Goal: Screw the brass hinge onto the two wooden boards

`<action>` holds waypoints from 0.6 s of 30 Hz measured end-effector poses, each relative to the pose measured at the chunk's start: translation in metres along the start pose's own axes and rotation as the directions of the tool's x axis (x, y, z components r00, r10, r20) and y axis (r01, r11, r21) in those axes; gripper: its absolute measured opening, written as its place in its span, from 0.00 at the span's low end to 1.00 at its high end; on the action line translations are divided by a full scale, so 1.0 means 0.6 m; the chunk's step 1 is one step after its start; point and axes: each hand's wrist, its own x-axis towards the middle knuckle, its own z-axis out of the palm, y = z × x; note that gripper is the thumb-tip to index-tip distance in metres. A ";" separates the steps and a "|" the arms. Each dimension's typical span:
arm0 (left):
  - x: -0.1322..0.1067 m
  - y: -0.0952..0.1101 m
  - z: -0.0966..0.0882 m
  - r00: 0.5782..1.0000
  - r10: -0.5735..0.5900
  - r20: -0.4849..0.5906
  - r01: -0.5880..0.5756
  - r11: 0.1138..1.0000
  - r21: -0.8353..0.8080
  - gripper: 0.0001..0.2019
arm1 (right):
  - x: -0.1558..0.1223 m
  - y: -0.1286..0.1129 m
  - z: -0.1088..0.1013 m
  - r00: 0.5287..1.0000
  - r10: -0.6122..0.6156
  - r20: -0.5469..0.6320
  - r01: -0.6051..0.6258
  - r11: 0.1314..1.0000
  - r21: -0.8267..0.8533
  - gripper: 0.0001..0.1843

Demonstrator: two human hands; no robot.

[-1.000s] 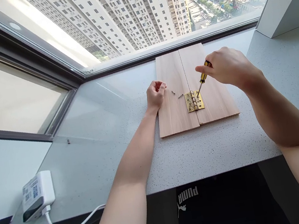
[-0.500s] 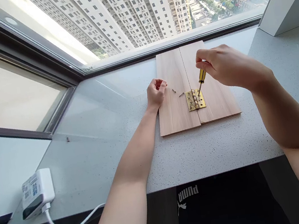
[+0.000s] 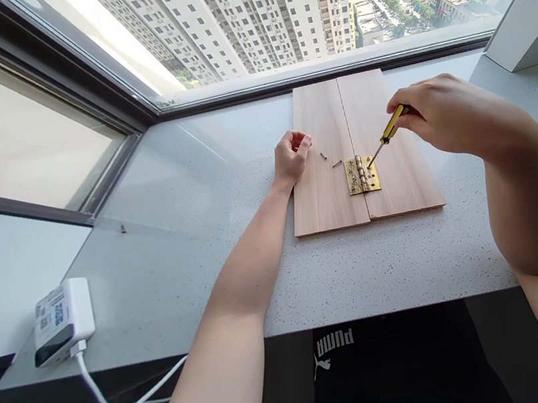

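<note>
My right hand (image 3: 455, 113) is closed round the yellow-and-black handle of a screwdriver (image 3: 392, 126), which leans over to the right. Its tip meets the right leaf of a brass hinge (image 3: 362, 175). The hinge lies across the seam between two pale wooden boards, the left board (image 3: 322, 200) and the right board (image 3: 405, 181). At the left board's edge rests my left hand (image 3: 291, 158), fingers curled in; whether anything is pinched in them I cannot make out. Two loose screws (image 3: 337, 164) lie on the left board between that hand and the hinge.
The boards lie on a speckled grey counter (image 3: 227, 261) against a window frame (image 3: 234, 102). At the left, a white power bank (image 3: 67, 319) has a white cable (image 3: 141, 399) plugged in. A white box-like block (image 3: 528, 21) stands at the far right.
The screwdriver has gone from nearly upright to a strong tilt, as my right hand moved right. Its tip stays at the hinge. The whole view has shifted slightly.
</note>
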 end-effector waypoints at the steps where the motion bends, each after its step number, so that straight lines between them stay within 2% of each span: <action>1: 0.000 -0.001 0.000 1.000 0.002 0.000 -0.002 1.000 -0.002 0.09 | 0.002 0.003 -0.004 1.000 0.023 0.014 -0.023 1.000 -0.006 0.19; 4: 0.000 0.000 -0.001 1.000 0.005 0.001 -0.005 1.000 -0.006 0.08 | 0.012 0.005 -0.009 0.993 0.099 0.059 -0.096 0.994 -0.042 0.18; 7: -0.001 0.003 -0.002 1.000 0.001 -0.002 -0.001 1.000 0.006 0.08 | 0.028 -0.009 -0.002 0.978 0.203 0.055 -0.198 0.977 -0.082 0.25; 9: -0.001 0.005 -0.004 1.000 -0.008 -0.009 0.008 1.000 0.019 0.09 | 0.037 -0.022 0.004 0.961 0.277 0.004 -0.276 0.956 -0.099 0.31; 12: -0.002 0.006 -0.008 1.000 -0.021 -0.010 0.021 0.999 0.027 0.10 | 0.040 -0.035 0.010 0.957 0.289 0.002 -0.289 0.956 -0.042 0.33; 16: -0.003 0.006 -0.012 1.000 -0.024 -0.001 0.024 0.999 0.027 0.08 | 0.026 -0.038 0.010 0.948 0.315 0.036 -0.316 0.949 0.009 0.29; 18: -0.003 0.006 -0.013 1.000 -0.024 -0.002 0.024 0.999 0.029 0.08 | 0.020 -0.033 0.011 0.959 0.281 0.045 -0.282 0.959 0.035 0.26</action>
